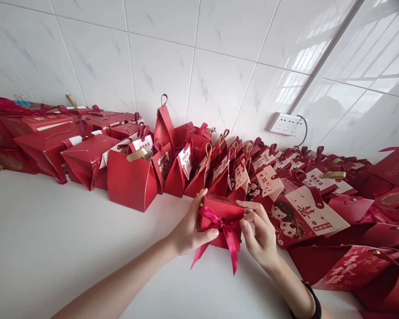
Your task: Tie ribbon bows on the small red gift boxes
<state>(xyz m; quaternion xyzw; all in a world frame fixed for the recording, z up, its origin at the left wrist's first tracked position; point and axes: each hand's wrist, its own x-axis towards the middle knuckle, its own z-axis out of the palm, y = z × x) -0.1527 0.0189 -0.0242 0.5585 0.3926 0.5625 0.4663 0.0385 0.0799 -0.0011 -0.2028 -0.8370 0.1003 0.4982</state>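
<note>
Between my two hands is a small red gift box point(224, 208) with a dark pink ribbon point(231, 241) tied in a bow on its front, the tails hanging down. My left hand point(193, 228) grips the box from its left side, thumb across the front by the bow and a finger at the upper corner. At the right side, my right hand point(259, 230) is curled against the box, its fingertips touching the top edge and the side. The box is held above the white table, close to the row of red boxes behind it.
Rows of red gift boxes point(131, 181) with loop handles line the wall. More boxes with cartoon figures point(287, 217) stand close to my right hand. A white power strip point(286, 124) with a dark cable is on the tiled wall point(162, 71). The white tabletop point(69, 239) extends toward me.
</note>
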